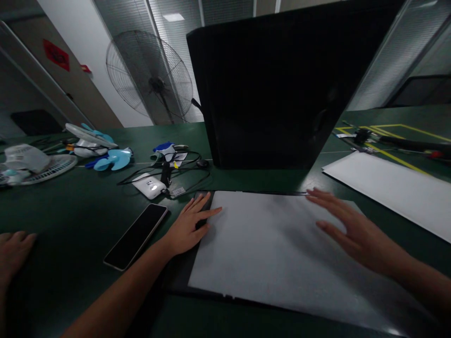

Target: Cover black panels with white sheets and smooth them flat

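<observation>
A large whitish sheet (253, 249) lies over a thin dark panel (179, 274) on the green table. My left hand (190, 225) rests at the sheet's left edge, fingers spread, touching both the sheet and the dark panel. Over the right part of the sheet is my right hand (345, 230), fingers stretched out and nothing in them; a shadow falls beneath it, and I cannot tell whether it touches. A phone (137, 237) with a dark screen lies left of my left forearm.
Behind the sheet stands a big black panel (278, 94). White boards (394, 190) lie at right. A white device (150, 185) with cables, blue fan blades (112, 159) and white fan parts (28, 159) are at left. Another person's hand (16, 251) rests at the left edge.
</observation>
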Demonstrator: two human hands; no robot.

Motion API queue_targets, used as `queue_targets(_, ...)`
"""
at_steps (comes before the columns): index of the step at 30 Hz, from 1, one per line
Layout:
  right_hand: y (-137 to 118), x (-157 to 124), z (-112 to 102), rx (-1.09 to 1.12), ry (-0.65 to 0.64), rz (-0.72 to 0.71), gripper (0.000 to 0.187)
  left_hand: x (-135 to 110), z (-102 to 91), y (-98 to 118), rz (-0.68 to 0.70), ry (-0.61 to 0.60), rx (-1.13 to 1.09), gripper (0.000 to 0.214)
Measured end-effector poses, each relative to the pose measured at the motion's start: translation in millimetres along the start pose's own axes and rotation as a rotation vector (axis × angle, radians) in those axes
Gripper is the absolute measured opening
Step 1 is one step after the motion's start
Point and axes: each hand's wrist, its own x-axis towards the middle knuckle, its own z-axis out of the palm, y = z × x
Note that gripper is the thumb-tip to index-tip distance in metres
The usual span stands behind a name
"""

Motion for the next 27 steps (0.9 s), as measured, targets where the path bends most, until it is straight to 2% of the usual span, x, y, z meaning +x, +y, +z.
queue_targets(1, 31, 3, 1, -0.057, 0.067, 0.085, 0.06, 0, 0.4, -1, -0.001, 0.0, -0.004, 0.05)
queue_targets(3, 91, 3, 1, -0.216, 0.111, 0.268, 0.07, 2, 1.9, -1, -0.017, 0.026, -0.02, 0.044)
queue_targets(5, 143, -5, -1, -0.263, 0.098, 0.401, 0.079, 3, 4.1, -2, -0.051, 0.096, -0.039, 0.034)
queue_targets(7, 180, -15, -2, -0.286, 0.047, 0.518, 0.089, 5, 6.7, -3, -0.083, 0.172, -0.051, 0.029)
queue_targets(10, 210, -27, -3, -0.286, -0.066, 0.629, 0.089, 6, 9.5, -3, -0.101, 0.215, -0.053, 0.026)
queue_targets(14, 216, -31, -10, -0.305, -0.163, 0.67, 0.076, 5, 9.9, -6, -0.083, 0.147, -0.039, 0.041)
queue_targets(18, 206, -29, -22, -0.386, -0.188, 0.704, 0.06, 3, 10.1, -11, -0.046, 0.079, -0.014, 0.055)
queue_targets(20, 200, -28, -26, -0.426, -0.18, 0.716, 0.056, 2, 10.7, -13, -0.047, 0.081, -0.019, 0.054)
queue_targets(23, 189, -28, -32, -0.475, -0.142, 0.766, 0.058, 4, 11.2, -12, -0.07, 0.094, -0.04, 0.044)
queue_targets(27, 167, -25, -43, -0.493, -0.095, 0.841, 0.072, 6, 10.7, -10, -0.09, 0.083, -0.064, 0.046)
